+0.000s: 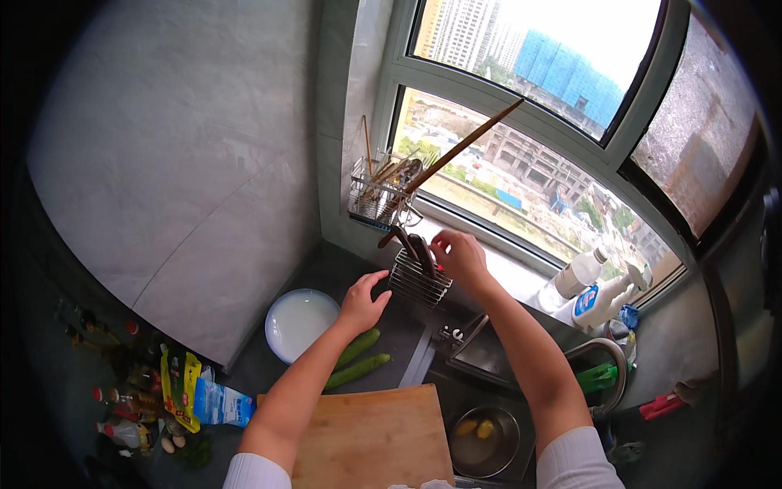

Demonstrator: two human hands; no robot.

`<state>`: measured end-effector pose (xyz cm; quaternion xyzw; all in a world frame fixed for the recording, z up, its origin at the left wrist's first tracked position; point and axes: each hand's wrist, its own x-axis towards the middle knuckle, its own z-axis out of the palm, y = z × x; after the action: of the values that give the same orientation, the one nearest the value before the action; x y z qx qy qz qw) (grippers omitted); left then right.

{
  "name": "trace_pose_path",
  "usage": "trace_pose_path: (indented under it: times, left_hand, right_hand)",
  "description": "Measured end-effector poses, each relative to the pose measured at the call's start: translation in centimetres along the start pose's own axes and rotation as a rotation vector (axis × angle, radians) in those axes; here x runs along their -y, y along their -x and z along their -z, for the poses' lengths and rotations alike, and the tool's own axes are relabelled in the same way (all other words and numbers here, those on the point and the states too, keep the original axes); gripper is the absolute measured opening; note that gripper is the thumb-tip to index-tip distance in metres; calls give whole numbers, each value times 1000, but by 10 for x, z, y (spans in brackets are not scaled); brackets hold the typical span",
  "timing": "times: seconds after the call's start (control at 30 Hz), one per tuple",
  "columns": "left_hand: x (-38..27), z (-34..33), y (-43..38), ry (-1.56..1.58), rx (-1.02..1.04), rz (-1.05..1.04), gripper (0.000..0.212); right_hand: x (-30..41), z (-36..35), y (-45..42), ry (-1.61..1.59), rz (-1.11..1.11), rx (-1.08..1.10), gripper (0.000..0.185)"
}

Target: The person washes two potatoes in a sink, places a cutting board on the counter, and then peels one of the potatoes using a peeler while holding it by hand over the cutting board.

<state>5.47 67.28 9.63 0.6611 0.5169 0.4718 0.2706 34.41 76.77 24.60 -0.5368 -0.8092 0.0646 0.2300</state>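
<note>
My right hand point(459, 257) is at the right edge of a wire knife rack point(420, 282), its fingertips curled beside a red item; whether they grip it cannot be told. Dark knife handles point(421, 250) stand up out of the rack. My left hand point(365, 301) hangs just left of the rack, thumb and fingers apart, holding nothing. Two green cucumbers point(360, 371) lie on the dark counter below it, partly behind my left forearm. A white plate point(301, 324) sits to their left. Nearer to me lies a wooden cutting board point(379, 431).
Right of the board, a metal bowl point(486, 443) with yellowish pieces stands by a curved faucet point(614, 367). A wire utensil basket point(376, 198) hangs by the window. Bottles point(574, 275) line the sill. Food packets point(223, 403), bottles and eggs point(173, 443) crowd the left.
</note>
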Motion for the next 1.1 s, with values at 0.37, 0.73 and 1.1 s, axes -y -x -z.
trace_pose_path:
  times: [0.37, 0.73, 1.1]
  left_hand:
    - [21, 7, -11, -47, -69, -51, 59]
    - [-12, 19, 4, -154, -326, -87, 86]
    - [-102, -13, 181, -68, 64, -47, 46]
  right_hand:
    - [-20, -81, -115, 17, -293, 86, 36]
    - [22, -25, -109, -712, -138, -24, 31]
    - [123, 47, 264, -1162, -338, 43, 20]
